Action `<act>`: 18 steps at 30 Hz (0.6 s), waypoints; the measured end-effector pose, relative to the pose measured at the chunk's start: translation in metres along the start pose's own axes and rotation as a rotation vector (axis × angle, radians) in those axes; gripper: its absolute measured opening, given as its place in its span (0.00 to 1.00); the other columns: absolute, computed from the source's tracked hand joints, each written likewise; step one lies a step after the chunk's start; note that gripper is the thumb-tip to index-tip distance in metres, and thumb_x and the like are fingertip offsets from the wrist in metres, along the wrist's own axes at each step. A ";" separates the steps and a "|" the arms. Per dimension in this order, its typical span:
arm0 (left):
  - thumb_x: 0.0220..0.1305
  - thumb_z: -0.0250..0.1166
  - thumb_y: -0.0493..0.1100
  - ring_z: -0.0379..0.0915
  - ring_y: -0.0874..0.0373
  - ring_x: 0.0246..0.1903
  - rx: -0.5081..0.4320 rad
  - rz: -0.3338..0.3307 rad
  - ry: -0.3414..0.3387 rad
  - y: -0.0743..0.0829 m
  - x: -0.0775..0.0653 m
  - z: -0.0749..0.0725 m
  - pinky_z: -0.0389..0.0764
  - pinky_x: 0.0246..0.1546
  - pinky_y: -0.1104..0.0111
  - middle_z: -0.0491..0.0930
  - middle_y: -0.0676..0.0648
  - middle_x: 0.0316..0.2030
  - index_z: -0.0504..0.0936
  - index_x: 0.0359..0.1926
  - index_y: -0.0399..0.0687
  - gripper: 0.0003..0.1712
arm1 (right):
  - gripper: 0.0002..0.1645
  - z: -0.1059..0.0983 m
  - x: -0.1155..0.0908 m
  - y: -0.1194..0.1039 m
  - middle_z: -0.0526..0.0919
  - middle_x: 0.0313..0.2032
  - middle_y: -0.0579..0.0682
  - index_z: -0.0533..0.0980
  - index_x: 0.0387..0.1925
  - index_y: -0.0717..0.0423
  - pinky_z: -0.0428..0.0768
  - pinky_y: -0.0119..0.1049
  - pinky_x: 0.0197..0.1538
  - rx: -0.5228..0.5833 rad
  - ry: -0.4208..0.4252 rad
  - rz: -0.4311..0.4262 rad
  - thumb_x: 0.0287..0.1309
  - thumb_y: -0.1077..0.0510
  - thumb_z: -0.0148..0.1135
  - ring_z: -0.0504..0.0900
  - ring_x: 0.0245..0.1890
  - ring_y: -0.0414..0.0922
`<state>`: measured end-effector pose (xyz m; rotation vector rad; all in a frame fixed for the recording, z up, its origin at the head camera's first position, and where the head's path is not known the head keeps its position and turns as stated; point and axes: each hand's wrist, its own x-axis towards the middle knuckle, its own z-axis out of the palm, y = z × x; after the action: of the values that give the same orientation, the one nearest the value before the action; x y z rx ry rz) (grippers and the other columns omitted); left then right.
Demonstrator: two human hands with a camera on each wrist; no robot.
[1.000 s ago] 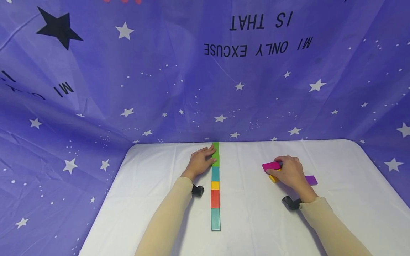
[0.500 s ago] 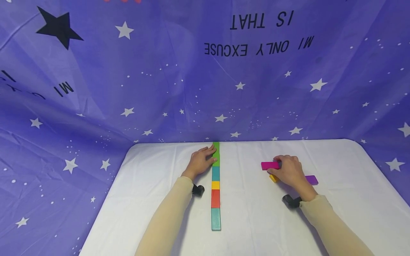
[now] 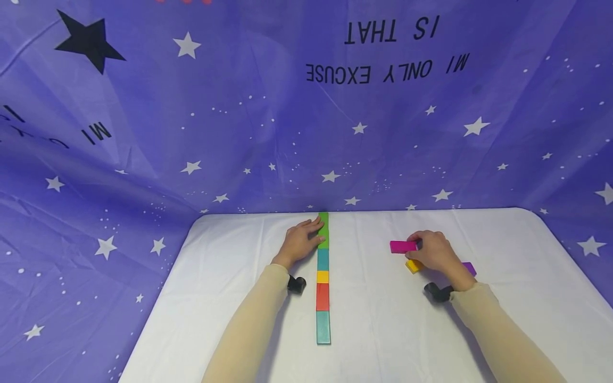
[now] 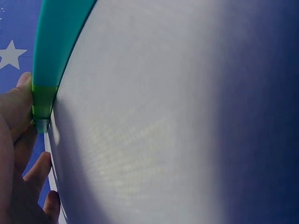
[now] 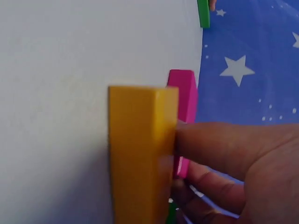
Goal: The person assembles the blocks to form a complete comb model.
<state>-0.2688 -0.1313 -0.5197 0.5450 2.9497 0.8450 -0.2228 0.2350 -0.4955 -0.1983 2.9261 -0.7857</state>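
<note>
My left hand [image 3: 299, 244] lies along the far end of a straight row of coloured blocks, its thumb and fingertips touching the green block [image 3: 324, 233]. Toward me the row goes on with a blue block [image 3: 323, 259], a small yellow block [image 3: 323, 277], a red block [image 3: 323, 297] and a teal block [image 3: 323, 327]. Over on the right, my right hand [image 3: 433, 250] pinches a magenta block [image 3: 402, 247] between thumb and fingers. An orange-yellow block [image 5: 135, 154] stands out large beside the thumb in the right wrist view. Part of a purple block [image 3: 470, 268] shows past the right wrist.
A white cloth [image 3: 369, 319] covers the table, and a purple star-printed curtain [image 3: 287, 106] hangs along its back edge. A bit of green [image 5: 171, 212] peeks out below the right hand's fingers. Black wrist cameras sit close above the cloth.
My right hand has shifted slightly right and away from me, and the magenta block has turned straighter across. The purple block is more covered. My left hand and the row keep still.
</note>
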 end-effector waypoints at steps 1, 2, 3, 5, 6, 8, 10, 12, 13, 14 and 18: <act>0.70 0.63 0.52 0.59 0.53 0.72 -0.003 0.000 0.000 0.000 0.000 0.000 0.58 0.69 0.48 0.66 0.55 0.72 0.74 0.70 0.52 0.30 | 0.23 0.000 0.001 0.002 0.83 0.36 0.57 0.82 0.48 0.64 0.71 0.47 0.40 0.017 -0.001 -0.006 0.52 0.56 0.74 0.72 0.41 0.60; 0.70 0.63 0.52 0.59 0.53 0.72 -0.003 -0.001 -0.001 0.000 0.000 0.000 0.58 0.69 0.48 0.66 0.55 0.72 0.74 0.70 0.52 0.30 | 0.22 0.000 0.001 0.003 0.82 0.34 0.56 0.82 0.48 0.64 0.71 0.44 0.39 0.035 0.001 -0.013 0.53 0.56 0.74 0.72 0.39 0.58; 0.70 0.63 0.53 0.59 0.53 0.72 -0.004 0.000 0.000 0.000 0.000 0.000 0.58 0.69 0.48 0.66 0.55 0.72 0.74 0.70 0.52 0.30 | 0.22 -0.001 0.001 0.004 0.81 0.33 0.55 0.82 0.47 0.64 0.70 0.43 0.39 0.053 0.006 -0.022 0.53 0.56 0.74 0.72 0.38 0.56; 0.70 0.63 0.52 0.59 0.52 0.72 -0.008 0.001 0.001 0.001 0.000 -0.001 0.58 0.69 0.48 0.66 0.55 0.72 0.74 0.69 0.52 0.30 | 0.22 -0.002 0.001 0.007 0.81 0.34 0.54 0.82 0.48 0.64 0.70 0.42 0.40 0.081 0.022 -0.036 0.54 0.55 0.74 0.73 0.37 0.54; 0.70 0.63 0.52 0.59 0.52 0.72 -0.011 0.000 0.002 0.001 0.000 -0.001 0.58 0.69 0.48 0.66 0.54 0.72 0.74 0.69 0.51 0.29 | 0.22 -0.002 0.001 0.008 0.82 0.35 0.55 0.82 0.48 0.63 0.71 0.44 0.41 0.094 0.031 -0.042 0.55 0.54 0.74 0.73 0.37 0.54; 0.70 0.63 0.52 0.59 0.52 0.72 -0.010 -0.001 0.001 0.002 0.000 -0.001 0.58 0.69 0.48 0.66 0.54 0.72 0.74 0.69 0.51 0.29 | 0.22 -0.003 0.001 0.009 0.83 0.39 0.57 0.82 0.48 0.62 0.74 0.49 0.45 0.117 0.046 -0.046 0.56 0.53 0.74 0.75 0.39 0.55; 0.70 0.63 0.52 0.59 0.51 0.72 -0.015 -0.001 0.001 0.002 0.000 -0.002 0.57 0.69 0.48 0.66 0.54 0.72 0.74 0.69 0.51 0.29 | 0.23 -0.004 0.001 0.009 0.83 0.44 0.61 0.81 0.49 0.61 0.74 0.56 0.51 0.135 0.055 -0.041 0.56 0.52 0.73 0.76 0.44 0.58; 0.70 0.63 0.52 0.59 0.52 0.72 -0.016 -0.002 0.000 0.003 -0.001 -0.002 0.57 0.69 0.48 0.66 0.53 0.72 0.74 0.69 0.51 0.30 | 0.23 -0.005 0.002 0.008 0.83 0.47 0.62 0.81 0.50 0.59 0.72 0.60 0.54 0.153 0.068 -0.042 0.57 0.51 0.73 0.76 0.48 0.60; 0.70 0.63 0.52 0.59 0.51 0.72 -0.015 -0.001 0.000 0.003 -0.001 -0.002 0.58 0.69 0.48 0.66 0.53 0.72 0.74 0.70 0.51 0.30 | 0.22 -0.005 0.002 0.008 0.83 0.47 0.61 0.82 0.50 0.58 0.72 0.60 0.54 0.161 0.076 -0.046 0.56 0.50 0.73 0.76 0.50 0.60; 0.70 0.63 0.52 0.59 0.51 0.72 -0.016 0.000 0.002 0.003 -0.001 -0.002 0.58 0.69 0.47 0.66 0.53 0.72 0.74 0.70 0.50 0.30 | 0.22 -0.006 0.003 0.007 0.83 0.47 0.61 0.82 0.49 0.57 0.72 0.59 0.54 0.170 0.083 -0.053 0.56 0.50 0.73 0.76 0.50 0.60; 0.70 0.63 0.52 0.60 0.51 0.72 -0.015 0.004 0.003 0.004 -0.002 -0.003 0.59 0.68 0.47 0.67 0.53 0.72 0.74 0.69 0.50 0.30 | 0.21 -0.007 0.006 0.001 0.84 0.45 0.59 0.83 0.48 0.56 0.72 0.53 0.50 0.205 0.112 -0.091 0.55 0.50 0.74 0.76 0.50 0.58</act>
<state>-0.2662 -0.1303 -0.5157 0.5487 2.9441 0.8683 -0.2294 0.2386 -0.4904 -0.2802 2.9291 -1.1378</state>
